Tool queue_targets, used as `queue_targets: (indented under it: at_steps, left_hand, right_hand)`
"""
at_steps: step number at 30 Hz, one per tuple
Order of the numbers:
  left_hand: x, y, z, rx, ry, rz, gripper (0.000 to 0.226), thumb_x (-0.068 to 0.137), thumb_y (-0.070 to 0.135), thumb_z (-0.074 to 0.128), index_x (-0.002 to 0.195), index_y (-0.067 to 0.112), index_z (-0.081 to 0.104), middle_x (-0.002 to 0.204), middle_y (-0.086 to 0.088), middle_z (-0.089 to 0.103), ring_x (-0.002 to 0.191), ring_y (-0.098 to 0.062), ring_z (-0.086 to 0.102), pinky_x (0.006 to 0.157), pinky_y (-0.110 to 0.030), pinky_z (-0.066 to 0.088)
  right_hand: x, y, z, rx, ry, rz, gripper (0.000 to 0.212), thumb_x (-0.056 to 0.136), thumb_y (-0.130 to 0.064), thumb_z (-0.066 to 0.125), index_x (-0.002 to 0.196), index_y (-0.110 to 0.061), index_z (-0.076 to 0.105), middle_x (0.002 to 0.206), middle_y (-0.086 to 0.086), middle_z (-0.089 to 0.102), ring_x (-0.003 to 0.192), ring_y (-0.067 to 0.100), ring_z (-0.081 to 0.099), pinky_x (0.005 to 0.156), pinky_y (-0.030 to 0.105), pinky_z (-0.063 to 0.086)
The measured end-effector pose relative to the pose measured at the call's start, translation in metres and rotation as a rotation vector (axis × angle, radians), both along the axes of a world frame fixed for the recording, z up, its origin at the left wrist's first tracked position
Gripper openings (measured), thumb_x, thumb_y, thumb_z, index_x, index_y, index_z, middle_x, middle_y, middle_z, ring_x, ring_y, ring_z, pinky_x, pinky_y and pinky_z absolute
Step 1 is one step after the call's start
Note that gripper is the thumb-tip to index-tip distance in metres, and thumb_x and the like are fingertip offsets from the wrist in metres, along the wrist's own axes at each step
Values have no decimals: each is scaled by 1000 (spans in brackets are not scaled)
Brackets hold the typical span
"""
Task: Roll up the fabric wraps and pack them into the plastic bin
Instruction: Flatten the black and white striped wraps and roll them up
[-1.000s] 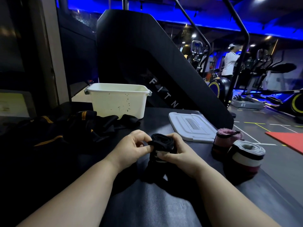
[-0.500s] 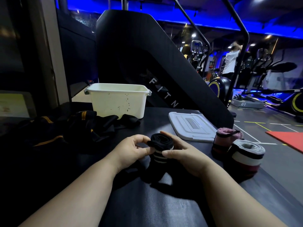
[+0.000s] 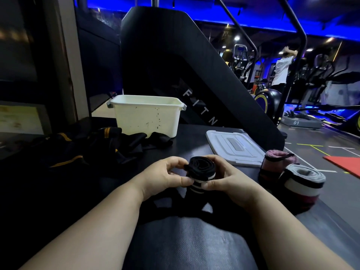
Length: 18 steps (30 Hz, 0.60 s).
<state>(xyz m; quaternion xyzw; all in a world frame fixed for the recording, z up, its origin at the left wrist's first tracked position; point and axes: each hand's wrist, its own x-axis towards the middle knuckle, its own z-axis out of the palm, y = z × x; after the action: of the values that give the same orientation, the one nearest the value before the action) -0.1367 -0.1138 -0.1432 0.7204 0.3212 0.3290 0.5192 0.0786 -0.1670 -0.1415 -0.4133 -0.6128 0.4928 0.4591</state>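
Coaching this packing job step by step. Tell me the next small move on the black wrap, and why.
Probably wind one more turn. The left hand and right hand both grip the black wrap, but its loose tail trails from the roll down onto the table, so it looks unfinished. The plastic bin stands open behind, ready once the tail is wound in.

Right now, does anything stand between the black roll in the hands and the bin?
Only loose wraps, lying low against the open bin's front. The left hand and right hand hold the roll; the lid lies off to the right.
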Motion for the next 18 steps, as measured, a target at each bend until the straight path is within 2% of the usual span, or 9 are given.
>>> queue_targets:
  at_steps: [2,5,7,10,12,15,18]
  left_hand:
    - [4,-1,0,38,-29,48,46,51,42,86,91,28,69,88,-8,62,76,-17,54,80,-32,48]
    - [8,-3,1,134,-80,117,28,64,15,90,78,23,66,94,1,54,77,-16,51,76,-22,47]
    - [9,-4,1,143,-91,135,27,69,6,86,75,21,64,89,1,55,76,-15,53,74,-20,46]
    - [8,-5,3,105,-103,118,26,69,9,86,74,18,62,77,1,63,74,-12,58,74,-22,48]
    - [9,-5,3,78,-131,123,26,71,3,83,75,15,60,70,5,63,68,-7,59,71,-19,47]
    - [11,-6,3,67,-147,153,28,74,-4,78,73,14,57,57,15,58,53,4,51,61,-10,42]
    - [9,-5,3,60,-131,138,28,76,-5,77,73,15,57,53,17,54,50,5,48,60,-9,40]
  right_hand:
    - [-2,-1,0,16,-8,-18,65,60,0,78,119,-10,54,102,1,68,96,13,65,82,25,51]
    - [-3,1,-1,15,3,-45,69,54,-11,84,116,-10,54,101,3,68,95,14,65,81,26,52]
    - [-3,1,-2,11,10,-61,68,54,-10,84,115,-9,54,100,3,69,93,15,66,79,27,53]
    - [-4,2,-3,20,8,-93,61,59,-3,79,115,-9,53,98,3,68,90,14,66,74,26,53]
    - [-5,3,-4,32,1,-115,60,60,-4,79,114,-8,52,97,4,67,89,15,65,73,27,53]
    - [-8,5,-6,61,-20,-178,61,60,-8,80,113,-7,50,99,5,67,90,14,65,77,29,54]
    - [-10,5,-6,83,-65,-256,64,59,-15,84,112,-10,50,103,6,68,94,13,66,83,33,55]
